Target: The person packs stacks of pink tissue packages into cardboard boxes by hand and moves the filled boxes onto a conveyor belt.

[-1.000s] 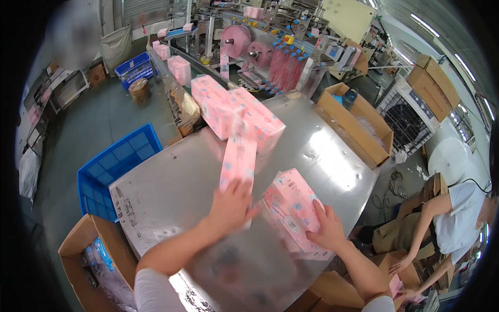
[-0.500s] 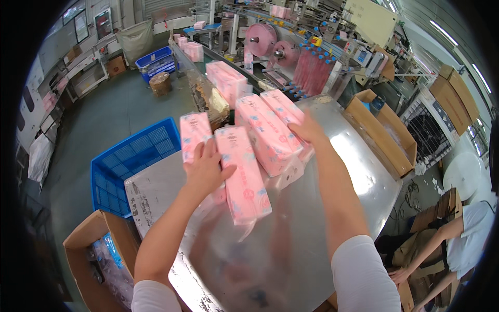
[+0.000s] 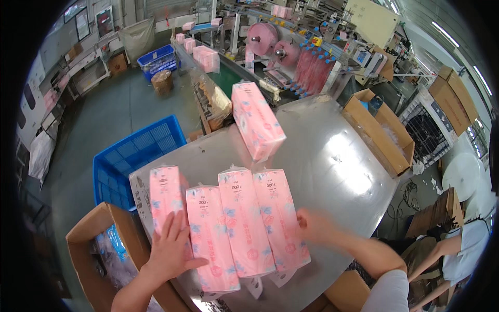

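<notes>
Several pink, flower-printed packs of tissues in clear wrap lie side by side on the metal table [image 3: 312,145] in front of me. My left hand [image 3: 169,249] is spread flat over the leftmost tissue pack [image 3: 165,190], its thumb reaching onto the neighbouring tissue pack [image 3: 210,239]. Beside that one lies a middle pack [image 3: 244,223]. My right hand [image 3: 317,227], smeared by motion, is at the outer side of the rightmost pack [image 3: 282,218]; its fingers are not clear. Farther off, another tissue pack [image 3: 257,122] sits where the conveyor meets the table, apart from both hands.
More pink packs [image 3: 206,58] ride the green conveyor [image 3: 228,78]. A blue crate [image 3: 112,177] and an open carton [image 3: 86,234] stand left of the table. Another carton [image 3: 377,138] rests at its right edge. A co-worker's arm [image 3: 436,257] shows at lower right.
Both hands have come nearer to me with the packs, which now lie in a row. One pack stays behind near the conveyor end. My right hand has moved down the table.
</notes>
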The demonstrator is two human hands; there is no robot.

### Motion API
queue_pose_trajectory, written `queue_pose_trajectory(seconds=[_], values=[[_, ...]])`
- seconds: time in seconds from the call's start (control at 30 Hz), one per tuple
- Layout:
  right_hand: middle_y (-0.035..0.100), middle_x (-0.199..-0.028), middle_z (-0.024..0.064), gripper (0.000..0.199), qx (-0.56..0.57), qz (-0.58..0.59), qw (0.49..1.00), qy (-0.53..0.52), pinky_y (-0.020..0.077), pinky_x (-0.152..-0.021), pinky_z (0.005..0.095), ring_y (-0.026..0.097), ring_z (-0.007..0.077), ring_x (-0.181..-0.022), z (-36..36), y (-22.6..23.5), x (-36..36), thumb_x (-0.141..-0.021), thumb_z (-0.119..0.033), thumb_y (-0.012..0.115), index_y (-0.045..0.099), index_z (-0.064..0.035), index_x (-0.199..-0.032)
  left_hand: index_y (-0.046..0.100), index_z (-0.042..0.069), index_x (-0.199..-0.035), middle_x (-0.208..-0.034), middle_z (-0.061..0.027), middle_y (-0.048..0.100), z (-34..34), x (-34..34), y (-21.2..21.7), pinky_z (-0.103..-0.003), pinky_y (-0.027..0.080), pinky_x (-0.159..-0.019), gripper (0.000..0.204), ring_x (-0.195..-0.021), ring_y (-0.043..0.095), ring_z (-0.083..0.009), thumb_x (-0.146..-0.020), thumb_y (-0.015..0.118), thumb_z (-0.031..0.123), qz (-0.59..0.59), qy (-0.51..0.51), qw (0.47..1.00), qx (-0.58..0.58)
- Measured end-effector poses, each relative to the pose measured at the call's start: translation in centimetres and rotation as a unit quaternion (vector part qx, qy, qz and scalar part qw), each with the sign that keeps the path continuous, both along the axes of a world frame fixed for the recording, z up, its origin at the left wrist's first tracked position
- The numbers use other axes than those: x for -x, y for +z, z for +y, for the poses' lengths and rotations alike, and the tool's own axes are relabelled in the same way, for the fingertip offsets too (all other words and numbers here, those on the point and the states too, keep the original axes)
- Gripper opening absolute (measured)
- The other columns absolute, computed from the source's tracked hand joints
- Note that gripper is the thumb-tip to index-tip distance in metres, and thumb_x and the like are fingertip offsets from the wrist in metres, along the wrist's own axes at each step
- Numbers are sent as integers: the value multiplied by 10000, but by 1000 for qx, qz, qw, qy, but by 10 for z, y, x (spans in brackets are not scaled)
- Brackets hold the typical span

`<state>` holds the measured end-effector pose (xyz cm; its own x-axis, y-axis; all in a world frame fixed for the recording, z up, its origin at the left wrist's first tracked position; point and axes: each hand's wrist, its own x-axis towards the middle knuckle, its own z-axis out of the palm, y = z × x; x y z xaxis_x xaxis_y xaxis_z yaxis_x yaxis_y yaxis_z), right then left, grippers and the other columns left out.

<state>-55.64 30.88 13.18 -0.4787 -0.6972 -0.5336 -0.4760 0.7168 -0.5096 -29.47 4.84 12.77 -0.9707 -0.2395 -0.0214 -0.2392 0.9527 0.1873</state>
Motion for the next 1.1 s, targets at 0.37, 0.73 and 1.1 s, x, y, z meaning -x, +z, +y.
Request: queue_pose_trajectory(seconds=[0.37, 0.73, 1.1], values=[[325, -1384, 213, 989, 64, 251, 943, -208, 380, -973, 437, 433, 361, -1207, -141, -25, 140, -638, -422, 683, 178, -86, -1419, 116, -129, -1360, -1378, -344, 230, -34, -11, -26, -422, 241, -1068, 921, -1318, 254, -392, -740, 703, 218, 214, 156, 946, -188], [561, -1185, 96, 653, 145, -335, 853, -372, 451, -875, 341, 541, 189, -1059, 109, -34, 7, -835, -539, 525, 508, -27, -1239, 440, 37, -1280, -1197, -106, 566, -64, 33, -66, -372, 441, -937, 560, -1088, 549, -226, -869, 543, 403, -55, 219, 591, -774], [601, -1100, 140, 511, 354, -197, 724, -558, 476, -843, 339, 581, 210, -1000, 348, 51, -170, -829, -322, 596, 529, 33, -1190, 394, -8, -1282, -1190, -146, 533, 85, 77, -12, -372, 464, -887, 584, -1049, 554, -252, -810, 581, 279, -23, 35, 660, -750]])
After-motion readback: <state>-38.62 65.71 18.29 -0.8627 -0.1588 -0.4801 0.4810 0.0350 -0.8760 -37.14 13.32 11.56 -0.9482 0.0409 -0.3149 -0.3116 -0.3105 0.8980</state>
